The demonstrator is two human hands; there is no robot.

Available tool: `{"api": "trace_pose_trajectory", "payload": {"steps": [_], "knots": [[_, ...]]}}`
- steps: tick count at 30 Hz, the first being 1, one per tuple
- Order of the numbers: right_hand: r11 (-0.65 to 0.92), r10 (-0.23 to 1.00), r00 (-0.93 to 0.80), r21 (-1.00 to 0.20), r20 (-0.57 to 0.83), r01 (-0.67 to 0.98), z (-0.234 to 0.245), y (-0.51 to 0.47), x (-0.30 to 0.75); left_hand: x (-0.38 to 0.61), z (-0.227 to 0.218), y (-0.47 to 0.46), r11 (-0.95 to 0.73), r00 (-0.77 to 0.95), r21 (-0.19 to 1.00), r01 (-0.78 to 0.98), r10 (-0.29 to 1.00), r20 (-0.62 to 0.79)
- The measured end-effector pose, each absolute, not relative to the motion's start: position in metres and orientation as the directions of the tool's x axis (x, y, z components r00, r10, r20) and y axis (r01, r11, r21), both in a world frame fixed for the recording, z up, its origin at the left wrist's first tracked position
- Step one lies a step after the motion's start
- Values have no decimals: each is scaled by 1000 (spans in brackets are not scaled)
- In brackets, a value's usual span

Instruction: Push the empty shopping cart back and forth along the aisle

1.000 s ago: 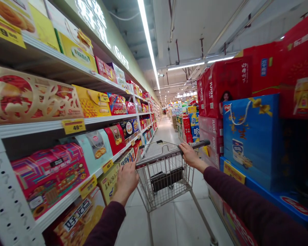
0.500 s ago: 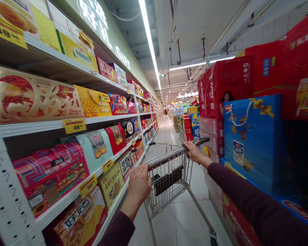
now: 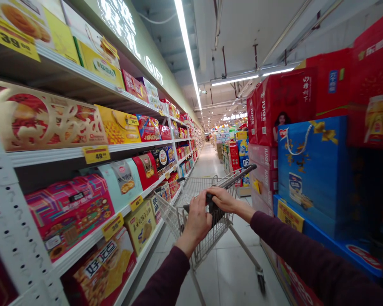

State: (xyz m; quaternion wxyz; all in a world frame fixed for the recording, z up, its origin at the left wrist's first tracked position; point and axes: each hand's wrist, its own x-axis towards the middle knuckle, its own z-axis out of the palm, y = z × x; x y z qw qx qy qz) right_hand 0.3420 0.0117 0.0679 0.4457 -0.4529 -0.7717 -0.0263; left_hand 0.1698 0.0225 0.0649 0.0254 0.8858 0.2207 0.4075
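A wire shopping cart (image 3: 201,251) stands at a slant in the aisle, its grey handle (image 3: 239,175) rising toward the right. My right hand (image 3: 222,199) is closed around the handle near its left end. Just beside it, my left hand (image 3: 196,219) has its fingers wrapped over the handle's left end, and the two hands nearly touch. The wire basket's far part shows beyond my hands, close to the shelf. Part of the handle is hidden under my fingers.
White shelves (image 3: 62,154) of boxed snacks and yellow price tags line the left. On the right rise stacked cartons, red gift bags (image 3: 289,106) and a blue gift bag (image 3: 312,174). A tiled aisle floor (image 3: 207,155) runs ahead between them.
My right hand has moved left along the handle, next to my left hand. My left hand has shifted right and up. The cart has turned a little, its front swinging left.
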Motion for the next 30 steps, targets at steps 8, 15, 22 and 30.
{"api": "trace_pose_trajectory", "payload": {"steps": [8,15,22,30], "knots": [[533,705,-53,-479,707,697,65,-8,364,184,14,53,-776,457,451,441,626,631],[585,689,-132,-439,713,682,74,-35,359,206,5,52,-845,565,347,407,531,632],[534,663,-281,-176,694,827,78,-52,349,219,32,14,-819,644,307,486,572,508],[198,719,-171,37,673,979,62,-66,380,196,32,43,-594,561,309,743,804,198]]}}
